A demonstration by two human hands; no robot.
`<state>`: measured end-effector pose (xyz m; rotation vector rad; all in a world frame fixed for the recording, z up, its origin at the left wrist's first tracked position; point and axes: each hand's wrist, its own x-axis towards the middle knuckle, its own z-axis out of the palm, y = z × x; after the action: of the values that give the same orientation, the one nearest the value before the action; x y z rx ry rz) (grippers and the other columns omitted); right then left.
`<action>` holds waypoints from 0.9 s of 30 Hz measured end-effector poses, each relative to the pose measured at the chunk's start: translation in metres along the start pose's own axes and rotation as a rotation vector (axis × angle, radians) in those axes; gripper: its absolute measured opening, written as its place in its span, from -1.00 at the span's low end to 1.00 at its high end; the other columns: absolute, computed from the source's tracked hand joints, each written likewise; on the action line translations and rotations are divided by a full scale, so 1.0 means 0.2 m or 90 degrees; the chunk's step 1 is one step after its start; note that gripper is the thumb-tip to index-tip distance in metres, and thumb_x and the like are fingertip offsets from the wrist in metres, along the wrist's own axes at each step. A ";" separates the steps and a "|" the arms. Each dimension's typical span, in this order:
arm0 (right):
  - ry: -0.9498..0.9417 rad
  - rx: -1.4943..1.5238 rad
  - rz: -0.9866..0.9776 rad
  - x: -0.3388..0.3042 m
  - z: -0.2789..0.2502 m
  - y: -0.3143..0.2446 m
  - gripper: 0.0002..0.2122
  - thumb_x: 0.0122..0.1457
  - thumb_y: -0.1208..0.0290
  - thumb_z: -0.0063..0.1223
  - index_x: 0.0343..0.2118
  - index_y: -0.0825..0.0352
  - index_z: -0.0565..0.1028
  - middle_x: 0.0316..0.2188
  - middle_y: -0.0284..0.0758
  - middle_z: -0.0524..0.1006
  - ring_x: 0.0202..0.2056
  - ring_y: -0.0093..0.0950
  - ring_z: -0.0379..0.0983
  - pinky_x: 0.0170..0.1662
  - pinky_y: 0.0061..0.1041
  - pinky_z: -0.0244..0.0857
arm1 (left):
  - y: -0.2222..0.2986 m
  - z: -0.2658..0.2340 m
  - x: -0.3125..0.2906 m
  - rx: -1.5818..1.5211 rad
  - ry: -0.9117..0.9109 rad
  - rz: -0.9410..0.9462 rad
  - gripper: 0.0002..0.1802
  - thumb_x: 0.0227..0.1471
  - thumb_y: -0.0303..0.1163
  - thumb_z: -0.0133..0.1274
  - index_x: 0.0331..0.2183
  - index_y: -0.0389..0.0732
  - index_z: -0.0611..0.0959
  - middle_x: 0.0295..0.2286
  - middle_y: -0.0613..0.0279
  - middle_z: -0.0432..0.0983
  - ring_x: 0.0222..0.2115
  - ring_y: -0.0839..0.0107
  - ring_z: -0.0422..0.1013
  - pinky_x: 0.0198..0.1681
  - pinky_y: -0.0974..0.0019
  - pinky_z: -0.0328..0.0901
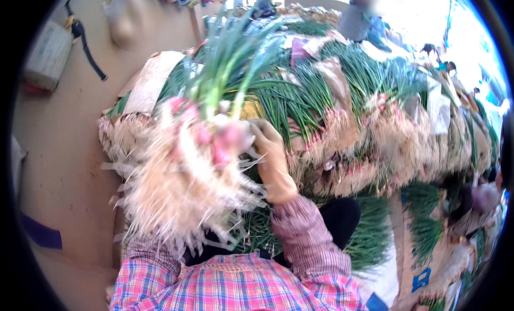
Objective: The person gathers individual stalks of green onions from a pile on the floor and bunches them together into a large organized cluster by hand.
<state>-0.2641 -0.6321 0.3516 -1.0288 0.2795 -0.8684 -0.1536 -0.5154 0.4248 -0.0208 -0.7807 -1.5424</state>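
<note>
A large bunch of spring onions [206, 123] is held up before me, green leaves pointing away and upward, pink-white bulbs in the middle. Its long pale roots [171, 182] hang toward me and are smeared by motion. My right hand [271, 155], in a tan glove, reaches the right side of the bunch with its fingers bent against the bulbs; the fingertips are partly hidden. My left forearm [155, 255] runs up beneath the roots, which cover my left hand, so its fingers do not show.
Heaps of spring onions [305, 102] with matted roots stretch across in front and to the right, with sacking [337, 80] between them. More green leaves [369, 230] lie by my right knee. A pale block [48, 56] stands on the brown floor at left. Another person [476, 204] is at far right.
</note>
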 end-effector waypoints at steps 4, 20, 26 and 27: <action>-0.182 0.145 0.141 -0.42 0.13 -0.07 -0.75 0.14 0.41 -0.09 -0.14 0.38 0.36 -0.60 -0.50 0.37 -0.65 -0.76 0.16 -0.52 -0.74 0.15 | -0.01 -0.05 0.07 -0.023 0.008 0.015 -0.59 0.10 -0.30 -0.23 -0.10 -0.38 0.40 -0.17 -0.11 0.39 -0.12 0.14 0.34 -0.04 0.10 0.27; -0.214 -0.780 -0.050 -0.64 -0.47 0.32 -0.56 -0.01 0.52 0.09 -0.01 0.36 0.31 0.03 -0.13 0.29 0.03 -0.30 0.27 0.04 -0.48 0.17 | -0.10 -0.78 0.18 -0.035 0.196 0.197 -0.58 0.08 -0.22 -0.23 -0.13 -0.31 0.44 -0.24 0.00 0.47 -0.26 0.13 0.44 -0.14 0.04 0.36; 0.226 -0.518 -0.715 -0.36 0.07 -0.14 -0.44 0.07 0.36 0.00 0.12 0.46 0.13 0.13 -0.15 0.15 0.13 -0.31 0.09 0.17 -0.32 -0.08 | -0.33 -0.61 0.07 -0.020 0.272 0.214 -0.56 0.06 -0.14 -0.18 -0.07 -0.16 0.41 -0.11 0.05 0.39 -0.14 0.14 0.38 -0.10 0.02 0.33; 0.154 -0.671 -0.632 -0.33 0.08 -0.11 -0.44 0.06 0.36 -0.01 0.12 0.45 0.14 0.14 -0.13 0.13 0.15 -0.29 0.06 0.19 -0.30 -0.10 | -0.39 -0.82 0.05 -0.161 0.141 0.184 -0.55 0.07 -0.12 -0.18 -0.07 -0.16 0.41 -0.11 0.08 0.38 -0.14 0.15 0.38 -0.10 0.06 0.33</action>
<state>-0.3091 -0.5776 0.3668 -2.1212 0.4561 -1.8330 -0.1531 -0.6081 0.2677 -0.1403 -0.3853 -1.3308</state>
